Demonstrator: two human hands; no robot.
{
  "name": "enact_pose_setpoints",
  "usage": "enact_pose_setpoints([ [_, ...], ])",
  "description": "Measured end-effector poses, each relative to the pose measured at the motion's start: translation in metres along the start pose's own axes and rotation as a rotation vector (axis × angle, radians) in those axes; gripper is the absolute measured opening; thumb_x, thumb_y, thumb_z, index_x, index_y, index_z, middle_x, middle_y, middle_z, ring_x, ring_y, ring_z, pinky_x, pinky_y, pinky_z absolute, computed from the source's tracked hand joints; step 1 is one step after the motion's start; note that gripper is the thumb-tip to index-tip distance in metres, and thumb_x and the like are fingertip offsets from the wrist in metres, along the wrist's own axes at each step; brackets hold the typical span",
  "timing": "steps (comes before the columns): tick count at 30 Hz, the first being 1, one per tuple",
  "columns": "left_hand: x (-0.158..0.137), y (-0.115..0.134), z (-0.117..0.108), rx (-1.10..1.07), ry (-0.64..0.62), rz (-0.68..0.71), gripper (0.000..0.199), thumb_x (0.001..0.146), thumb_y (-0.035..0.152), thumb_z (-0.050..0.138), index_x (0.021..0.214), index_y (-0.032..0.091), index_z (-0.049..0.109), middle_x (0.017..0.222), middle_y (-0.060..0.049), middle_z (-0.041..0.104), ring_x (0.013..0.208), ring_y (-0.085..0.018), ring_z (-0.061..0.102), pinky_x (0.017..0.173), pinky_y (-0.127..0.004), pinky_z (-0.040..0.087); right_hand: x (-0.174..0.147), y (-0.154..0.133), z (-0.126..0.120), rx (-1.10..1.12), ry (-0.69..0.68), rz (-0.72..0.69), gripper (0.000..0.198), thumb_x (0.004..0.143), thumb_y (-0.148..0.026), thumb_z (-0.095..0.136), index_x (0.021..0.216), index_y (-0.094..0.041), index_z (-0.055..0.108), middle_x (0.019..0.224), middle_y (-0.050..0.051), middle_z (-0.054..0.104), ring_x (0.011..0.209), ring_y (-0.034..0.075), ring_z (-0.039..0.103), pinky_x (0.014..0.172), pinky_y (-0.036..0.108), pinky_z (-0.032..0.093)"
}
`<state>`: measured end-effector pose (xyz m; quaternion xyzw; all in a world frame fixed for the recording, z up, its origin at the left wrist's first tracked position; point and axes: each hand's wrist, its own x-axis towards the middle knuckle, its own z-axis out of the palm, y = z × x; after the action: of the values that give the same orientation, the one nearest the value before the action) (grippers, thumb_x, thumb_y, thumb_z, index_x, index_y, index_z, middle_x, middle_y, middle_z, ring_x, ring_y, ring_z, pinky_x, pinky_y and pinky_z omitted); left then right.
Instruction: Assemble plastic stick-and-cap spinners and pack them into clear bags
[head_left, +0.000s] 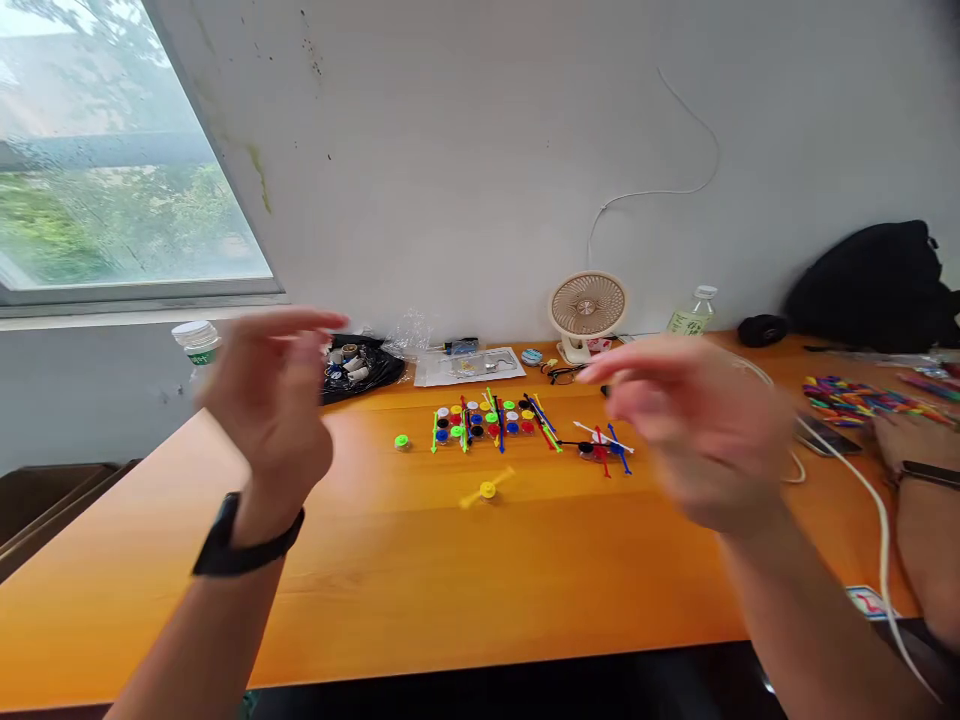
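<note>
My left hand (274,395), with a black band at the wrist, is raised above the left side of the table. Its fingers are loosely curved and apart, holding nothing that I can see. Opposite it my right hand (694,430) hovers in the air, blurred, with a bent forefinger reaching inward and nothing visible in its grasp. Between and below them a yellow spinner (487,490) sits on the table, its arrow arms smeared as if turning. A green round base (402,441) lies to its left. Behind are several coloured round bases with arrows (491,418), and a smaller group of assembled spinners (600,447).
At the back stand a small fan (588,305), a bottle (694,310), a white tray (450,378) and a black bag of parts (367,370). On the right are a pile of coloured arrows (862,400), a white cable (862,470) and another person's arm (926,520).
</note>
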<state>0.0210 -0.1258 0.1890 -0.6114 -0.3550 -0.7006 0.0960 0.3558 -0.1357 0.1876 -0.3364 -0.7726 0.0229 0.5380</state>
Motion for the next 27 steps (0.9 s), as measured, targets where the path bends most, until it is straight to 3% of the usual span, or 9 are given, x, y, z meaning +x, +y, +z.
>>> enact_pose_setpoints([
  [2,-0.013,-0.046,0.032,0.086,-0.209,-0.061,0.019,0.102,0.034,0.063,0.097,0.02,0.075,0.093,-0.002,0.077,0.085,-0.018,0.069,0.074,-0.035,0.054,-0.007,0.022,0.022,0.021,-0.188,0.031,0.017,0.104,-0.036,0.059,0.105,-0.027,0.074,0.094,0.003,0.074,0.08,0.019,0.069,0.073,0.031,0.056],
  [4,-0.04,-0.092,0.045,0.169,-0.476,-0.172,0.023,0.102,0.036,0.06,0.097,0.019,0.074,0.094,-0.003,0.077,0.082,-0.017,0.067,0.068,-0.03,0.05,-0.02,0.05,0.048,0.032,-0.402,0.092,0.02,0.105,-0.034,0.057,0.103,-0.024,0.074,0.095,0.005,0.075,0.08,0.018,0.068,0.074,0.031,0.054],
  [7,-0.083,-0.14,0.041,0.212,-0.755,-0.301,0.028,0.099,0.044,0.059,0.102,0.019,0.073,0.102,-0.005,0.077,0.078,-0.017,0.065,0.066,-0.029,0.047,-0.044,0.084,0.078,0.005,-0.597,0.144,0.021,0.105,-0.031,0.055,0.108,-0.022,0.074,0.104,0.008,0.076,0.093,0.022,0.069,0.084,0.034,0.054],
  [10,-0.109,-0.159,0.033,0.186,-0.945,-0.348,0.035,0.098,0.05,0.061,0.106,0.019,0.074,0.093,-0.006,0.076,0.072,-0.017,0.062,0.065,-0.028,0.046,-0.06,0.097,0.09,-0.031,-0.675,0.117,0.024,0.106,-0.029,0.052,0.113,-0.021,0.073,0.112,0.01,0.076,0.106,0.025,0.068,0.096,0.039,0.051],
  [18,-0.114,-0.152,0.039,0.169,-0.949,-0.341,0.035,0.099,0.05,0.061,0.095,0.019,0.076,0.084,-0.004,0.071,0.068,-0.016,0.055,0.063,-0.028,0.042,-0.066,0.09,0.09,-0.017,-0.668,0.136,0.021,0.107,-0.028,0.053,0.115,-0.021,0.071,0.114,0.01,0.074,0.109,0.025,0.067,0.098,0.04,0.051],
  [27,-0.119,-0.154,0.038,0.124,-0.919,-0.372,0.029,0.1,0.041,0.057,0.101,0.018,0.074,0.083,-0.003,0.072,0.067,-0.015,0.057,0.063,-0.028,0.043,-0.073,0.084,0.096,0.023,-0.669,0.091,0.021,0.106,-0.028,0.056,0.121,-0.023,0.071,0.117,0.01,0.07,0.113,0.025,0.064,0.101,0.04,0.051],
])
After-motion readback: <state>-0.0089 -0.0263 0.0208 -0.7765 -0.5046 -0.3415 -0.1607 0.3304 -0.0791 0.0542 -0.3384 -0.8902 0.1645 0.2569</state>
